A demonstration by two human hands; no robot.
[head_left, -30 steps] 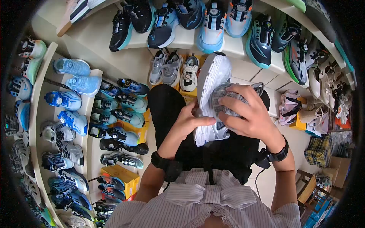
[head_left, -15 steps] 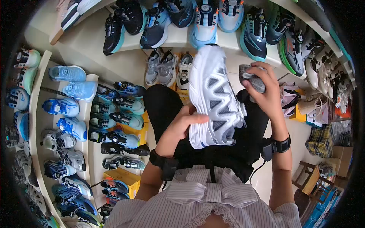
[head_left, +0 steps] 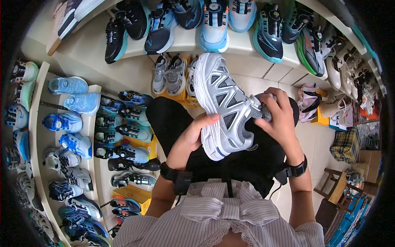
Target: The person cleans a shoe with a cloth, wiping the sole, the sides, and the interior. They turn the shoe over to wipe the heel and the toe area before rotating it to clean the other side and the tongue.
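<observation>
A silver and white sneaker (head_left: 225, 111) with dark mesh triangles is held over my lap, its side turned up and its toe pointing away from me. My left hand (head_left: 194, 132) grips it by the white sole, thumb on the side wall and the other fingers hidden underneath. A bunched grey cloth (head_left: 268, 108) is in my right hand (head_left: 279, 119), whose fingers curl around it. The cloth is up against the tongue and collar side of the sneaker; whether it presses there cannot be made out.
In front stands a curved white shelf (head_left: 135, 48) lined with sneakers. More shoes fill the shelves (head_left: 95, 136) at left, with a yellow shoebox (head_left: 133, 196) below. At right are a plaid bag (head_left: 346, 145), a wooden stool (head_left: 331, 187) and several sandals.
The sneaker has rolled so more of its upper faces me. My right hand has come down and left with the grey cloth, from beside the sneaker to its tongue. The view has shifted slightly.
</observation>
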